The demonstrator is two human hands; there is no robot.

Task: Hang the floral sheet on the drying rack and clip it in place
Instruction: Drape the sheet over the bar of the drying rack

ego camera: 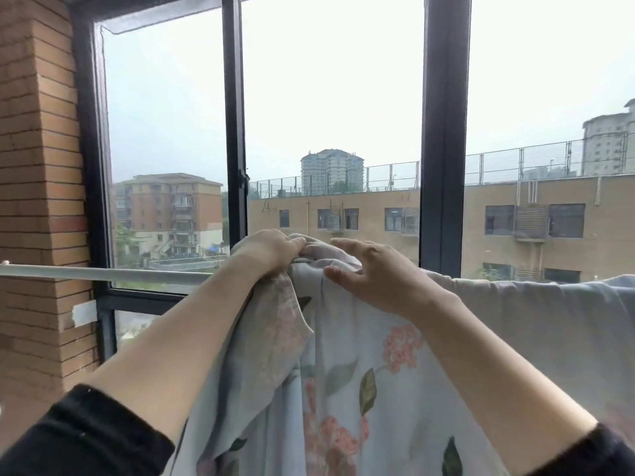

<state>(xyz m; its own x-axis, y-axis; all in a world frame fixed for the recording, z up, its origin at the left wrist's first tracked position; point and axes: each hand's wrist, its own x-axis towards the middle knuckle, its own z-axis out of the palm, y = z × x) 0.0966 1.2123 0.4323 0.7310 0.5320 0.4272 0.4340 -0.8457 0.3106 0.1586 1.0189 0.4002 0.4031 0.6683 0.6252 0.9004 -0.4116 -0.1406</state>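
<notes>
Holds the floral sheet [347,372] draped over the drying rack rail [103,273] at mid-frame, cloth hanging to the lower edge. Grips its bunched top with the left hand [268,250], fingers curled round the fabric. Lays the right hand [374,274] just beside, fingers straight, slightly spread, touching the cloth. Faces a dark window frame [443,132], with a brick wall [37,166] at left.
</notes>
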